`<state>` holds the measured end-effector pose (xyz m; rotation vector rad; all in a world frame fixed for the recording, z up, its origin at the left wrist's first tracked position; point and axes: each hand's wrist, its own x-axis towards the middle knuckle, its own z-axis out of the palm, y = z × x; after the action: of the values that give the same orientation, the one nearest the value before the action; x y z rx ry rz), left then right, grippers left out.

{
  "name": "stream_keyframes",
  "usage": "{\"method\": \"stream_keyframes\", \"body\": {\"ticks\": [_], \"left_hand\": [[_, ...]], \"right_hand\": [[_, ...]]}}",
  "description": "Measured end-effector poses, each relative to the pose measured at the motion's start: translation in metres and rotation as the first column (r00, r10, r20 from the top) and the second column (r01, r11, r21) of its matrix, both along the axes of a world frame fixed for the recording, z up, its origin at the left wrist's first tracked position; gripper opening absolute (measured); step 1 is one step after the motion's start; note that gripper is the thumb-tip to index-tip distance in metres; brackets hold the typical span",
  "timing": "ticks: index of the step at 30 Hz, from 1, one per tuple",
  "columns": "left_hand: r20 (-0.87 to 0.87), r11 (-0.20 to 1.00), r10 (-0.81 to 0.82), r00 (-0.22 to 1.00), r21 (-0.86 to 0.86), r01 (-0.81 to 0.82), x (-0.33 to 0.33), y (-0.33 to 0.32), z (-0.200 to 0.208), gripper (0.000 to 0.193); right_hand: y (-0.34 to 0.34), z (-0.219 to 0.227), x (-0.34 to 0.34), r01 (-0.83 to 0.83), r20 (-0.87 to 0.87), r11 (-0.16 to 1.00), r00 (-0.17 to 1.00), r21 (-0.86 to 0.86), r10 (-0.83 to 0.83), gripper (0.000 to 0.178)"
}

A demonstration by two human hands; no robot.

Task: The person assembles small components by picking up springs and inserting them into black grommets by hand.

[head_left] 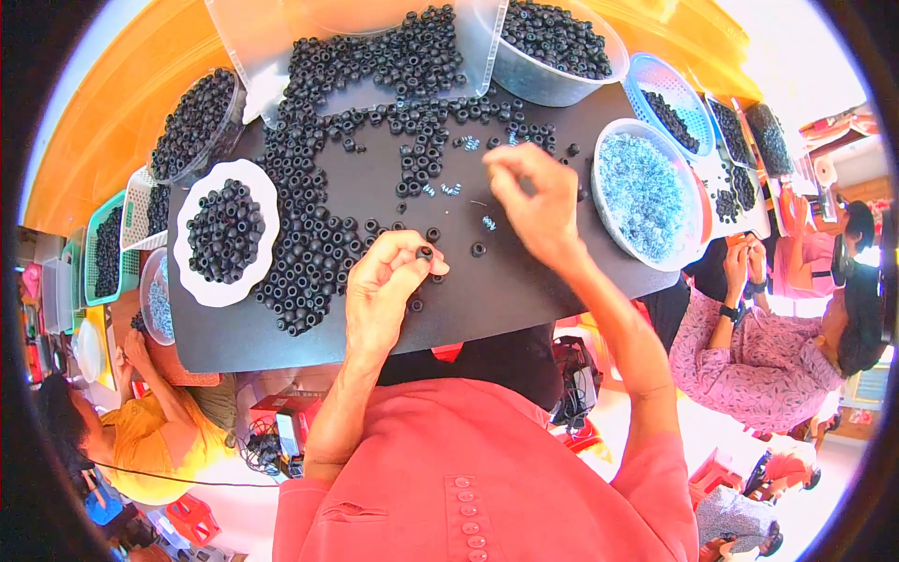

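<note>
My left hand [379, 290] is closed at the near side of the dark table [365, 178], pinching a small black bead-like part [424, 253] with a hole between thumb and fingertips. To its right, my right hand [538, 201] is raised over the table with thumb and fingers curled together; whatever they hold, if anything, is hidden. Several small metal springs [488, 223] lie between and beyond the hands. One loose black part [478, 249] rests between them. A large spread of the same black parts [314, 248] covers the table left of my left hand.
A white scalloped bowl [192, 272] of black parts stands at the left. At the right is a white bowl [613, 229] full of springs. Far back are a tipped clear bin [245, 56] and a clear tub [538, 91], both with black parts. Other people sit on both sides.
</note>
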<state>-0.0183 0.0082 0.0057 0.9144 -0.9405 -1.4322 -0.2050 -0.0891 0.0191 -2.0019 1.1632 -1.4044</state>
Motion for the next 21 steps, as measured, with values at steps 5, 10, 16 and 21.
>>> {"method": "stream_keyframes", "body": {"ticks": [5,10,16,21], "left_hand": [[0.007,1.000,0.004,1.000,-0.020,-0.004,0.000,-0.003,0.001,0.012],[-0.014,1.000,-0.007,1.000,-0.013,0.007,-0.001,-0.002,-0.001,0.013],[-0.027,1.000,-0.023,0.999,0.021,0.024,0.000,-0.001,-0.001,0.013],[-0.022,1.000,-0.013,1.000,0.020,0.014,-0.001,-0.002,-0.002,0.012]], "right_hand": [[-0.055,-0.007,-0.014,-0.012,-0.309,0.992,0.951,-0.126,-0.028,0.015],[-0.077,-0.008,-0.001,-0.168,-0.605,0.982,0.792,-0.091,0.080,0.014],[-0.082,0.000,0.011,-0.119,-0.761,0.993,0.643,0.008,0.084,0.015],[-0.068,-0.003,0.005,-0.089,-0.716,0.995,0.698,-0.053,0.025,0.014]]}}
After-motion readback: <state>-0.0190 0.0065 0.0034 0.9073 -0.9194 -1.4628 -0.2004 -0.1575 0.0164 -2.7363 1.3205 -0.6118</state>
